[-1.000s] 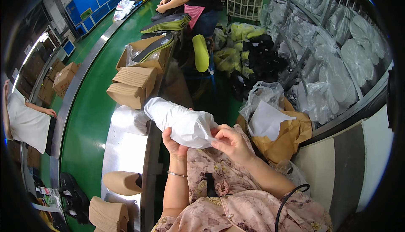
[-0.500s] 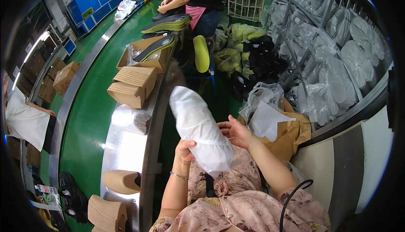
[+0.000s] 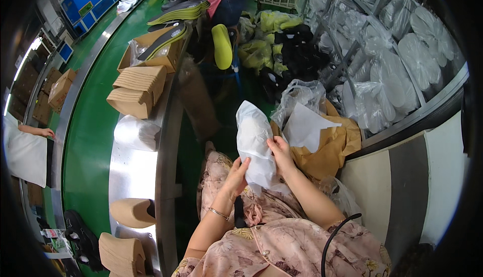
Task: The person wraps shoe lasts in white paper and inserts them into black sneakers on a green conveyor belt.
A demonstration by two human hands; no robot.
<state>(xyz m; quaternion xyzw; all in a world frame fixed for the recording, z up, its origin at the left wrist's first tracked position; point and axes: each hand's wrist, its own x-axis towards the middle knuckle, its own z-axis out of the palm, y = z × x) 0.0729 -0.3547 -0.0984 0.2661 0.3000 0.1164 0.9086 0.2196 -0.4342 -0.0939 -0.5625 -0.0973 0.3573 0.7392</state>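
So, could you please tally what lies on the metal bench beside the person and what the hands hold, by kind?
White bag held in both hands: 1
White bundle on bench: 1
Tan shoe forms on bench: 2
Total: 4

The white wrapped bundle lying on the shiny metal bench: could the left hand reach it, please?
Probably yes: the white wrapped bundle lies open on the metal bench, nothing between. But the left hand grips the white paper-wrapped package.

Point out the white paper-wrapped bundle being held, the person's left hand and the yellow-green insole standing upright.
White wrapped bundle [image 3: 254,136]: head view, middle of the wrapping.
Left hand [image 3: 236,174]: head view, back of the hand.
Yellow-green insole [image 3: 222,46]: head view, its flat face.
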